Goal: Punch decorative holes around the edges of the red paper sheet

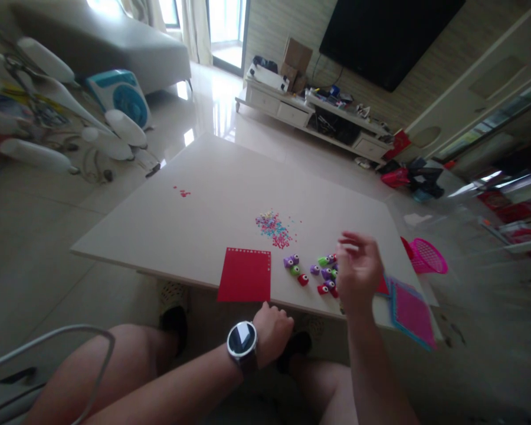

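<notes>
My left hand [274,332], with a watch on its wrist, rests at the table's front edge with its fingers curled in. Its palm is hidden. Just beyond lies a red square sheet [245,277], with small pale pieces lined along its top edge and upper right side. My right hand [359,268] is raised over the table's right part, blurred, its fingers bent and apart, with nothing visible in them. Beside it are several small red, green and purple caps with eye shapes [302,279]. A heap of tiny coloured pieces [272,227] lies farther back.
A few red bits [184,193] lie at the left of the white table [203,171]. Pink and blue sheets [411,313] overhang its right edge, near a pink basket [427,256] beyond. A TV cabinet [292,112] stands across the room.
</notes>
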